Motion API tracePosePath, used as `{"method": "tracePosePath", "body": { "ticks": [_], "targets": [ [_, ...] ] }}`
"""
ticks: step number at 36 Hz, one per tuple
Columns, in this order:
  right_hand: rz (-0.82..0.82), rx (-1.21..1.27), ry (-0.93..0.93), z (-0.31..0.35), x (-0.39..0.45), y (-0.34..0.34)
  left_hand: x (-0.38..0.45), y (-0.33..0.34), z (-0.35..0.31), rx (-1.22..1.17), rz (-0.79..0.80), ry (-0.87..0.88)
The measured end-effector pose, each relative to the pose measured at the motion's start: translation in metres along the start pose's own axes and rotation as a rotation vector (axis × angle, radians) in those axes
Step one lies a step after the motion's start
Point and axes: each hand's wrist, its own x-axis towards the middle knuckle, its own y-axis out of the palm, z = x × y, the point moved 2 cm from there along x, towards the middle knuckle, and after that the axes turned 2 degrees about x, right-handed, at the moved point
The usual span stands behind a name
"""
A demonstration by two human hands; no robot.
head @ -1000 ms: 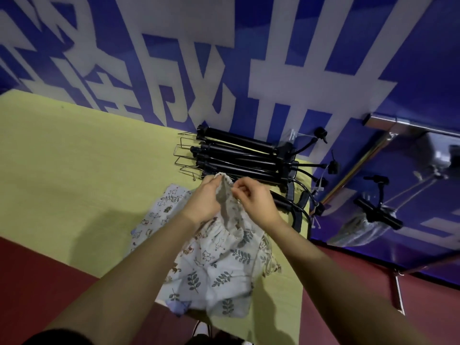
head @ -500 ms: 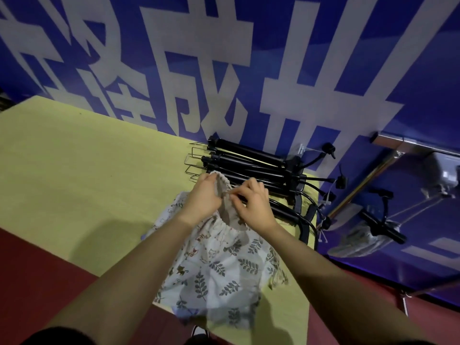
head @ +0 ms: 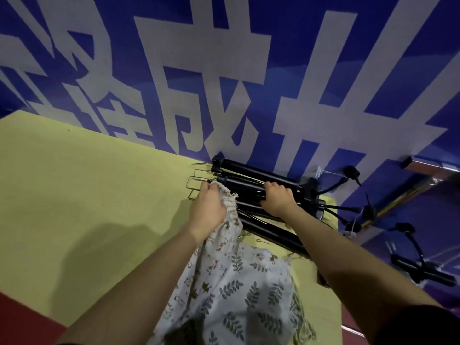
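A: What does the garment (head: 231, 282) look like?
B: White, grey leaf print, gathered top. Your left hand (head: 207, 210) grips that top; it drapes over the table (head: 87, 207). Your right hand (head: 277, 199) clasps the black hangers (head: 249, 171).

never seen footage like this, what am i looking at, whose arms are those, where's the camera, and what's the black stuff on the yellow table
No machine here: these are a person's two bare arms. The single picture comes from a wide-angle camera worn on the person's head, looking forward and down, so the arms enter from the bottom edge. The left hand grips the gathered top edge of a printed cloth with a leaf pattern, which lies across the yellow-green table toward the person. The right hand curls its fingers over a bar in the pile of black hangers at the table's far edge. Behind is a blue wall with big white characters.
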Motion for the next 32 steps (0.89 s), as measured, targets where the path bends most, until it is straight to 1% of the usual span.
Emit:
{"method": "tracePosePath", "body": {
  "ticks": [3,10,13,16,19,21,22,26,30,32],
  "targets": [
    [0.019,-0.081,-0.040,-0.001,0.013,0.012,0.011,0.008,0.006,0.017,0.025,-0.004],
    [-0.053,-0.295,-0.159,-0.001,0.035,0.020,0.028,0.017,0.018,0.029,0.054,-0.007],
    [-0.066,-0.250,-0.170,0.000,0.038,0.020,0.031,0.020,0.020,0.019,0.055,-0.002],
    [-0.115,-0.162,-0.208,-0.003,0.040,0.020,0.033,0.023,0.021,0.006,0.063,0.002],
    [-0.216,-0.018,-0.170,-0.007,0.044,0.014,0.039,0.026,0.020,-0.005,0.060,0.002],
    [-0.273,-0.011,-0.140,-0.007,0.049,0.010,0.041,0.027,0.018,-0.002,0.053,0.009],
    [-0.261,-0.028,-0.121,-0.007,0.053,0.010,0.042,0.029,0.017,0.002,0.058,0.009],
    [-0.127,-0.100,-0.009,-0.009,0.069,0.013,0.048,0.035,0.016,0.005,0.084,0.020],
    [-0.106,-0.238,-0.010,-0.011,0.080,0.009,0.054,0.038,0.017,0.007,0.104,0.021],
    [-0.111,-0.262,-0.033,-0.011,0.082,0.007,0.055,0.038,0.019,0.012,0.106,0.026]
  ]
}}
